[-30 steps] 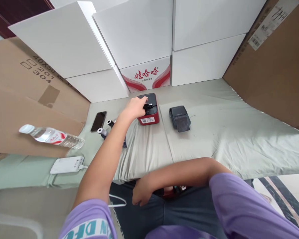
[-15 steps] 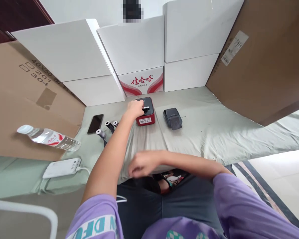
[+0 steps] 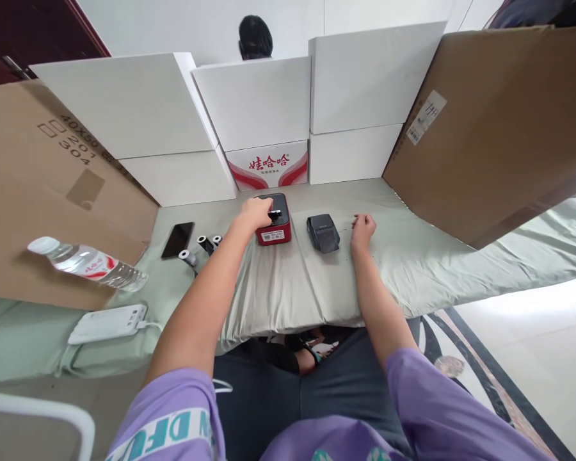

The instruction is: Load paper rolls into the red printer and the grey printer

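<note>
Since the earlier frame, right hand (image 3: 363,226) has risen from the lap to the cloth-covered bench (image 3: 413,262), loosely curled and holding nothing, at three o'clock of the dark grey printer (image 3: 322,232). Left hand (image 3: 256,213) rests fingers on the red label printer (image 3: 273,221), at twelve o'clock. Pressing off-centre could tip or slide it on the soft cloth.
</note>
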`<state>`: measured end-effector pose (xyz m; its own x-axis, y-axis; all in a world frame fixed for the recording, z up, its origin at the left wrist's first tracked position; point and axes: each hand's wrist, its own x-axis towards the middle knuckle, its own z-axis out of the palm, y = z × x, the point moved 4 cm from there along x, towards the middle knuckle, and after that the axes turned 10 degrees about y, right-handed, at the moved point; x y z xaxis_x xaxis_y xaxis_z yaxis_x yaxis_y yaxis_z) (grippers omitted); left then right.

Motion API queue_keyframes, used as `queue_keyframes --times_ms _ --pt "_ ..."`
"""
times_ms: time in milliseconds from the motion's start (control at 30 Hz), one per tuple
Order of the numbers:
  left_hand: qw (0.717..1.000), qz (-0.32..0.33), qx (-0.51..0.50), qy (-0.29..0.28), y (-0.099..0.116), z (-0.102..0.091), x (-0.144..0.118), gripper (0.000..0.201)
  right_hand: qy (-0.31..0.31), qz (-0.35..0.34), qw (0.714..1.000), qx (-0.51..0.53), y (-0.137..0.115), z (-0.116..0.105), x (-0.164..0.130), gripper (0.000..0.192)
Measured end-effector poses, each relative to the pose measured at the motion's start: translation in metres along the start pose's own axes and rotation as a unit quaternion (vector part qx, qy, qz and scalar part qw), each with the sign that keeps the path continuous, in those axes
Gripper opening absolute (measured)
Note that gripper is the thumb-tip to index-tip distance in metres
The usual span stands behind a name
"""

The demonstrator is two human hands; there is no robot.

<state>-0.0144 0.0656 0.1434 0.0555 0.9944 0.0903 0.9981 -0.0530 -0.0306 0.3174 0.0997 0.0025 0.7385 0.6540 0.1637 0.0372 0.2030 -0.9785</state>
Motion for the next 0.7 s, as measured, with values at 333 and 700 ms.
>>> queue_keyframes --times_ms 333,700 --pt "0.999 0.023 0.040 0.020 0.010 0.004 -0.001 0.047 -0.084 -0.023 0.994 -0.062 0.004 0.014 -0.020 0.016" --pt "1.000 -0.002 -0.021 0.019 -0.008 -0.015 0.005 0.048 -0.138 -0.061 0.981 -0.124 0.010 0.024 -0.022 0.022"
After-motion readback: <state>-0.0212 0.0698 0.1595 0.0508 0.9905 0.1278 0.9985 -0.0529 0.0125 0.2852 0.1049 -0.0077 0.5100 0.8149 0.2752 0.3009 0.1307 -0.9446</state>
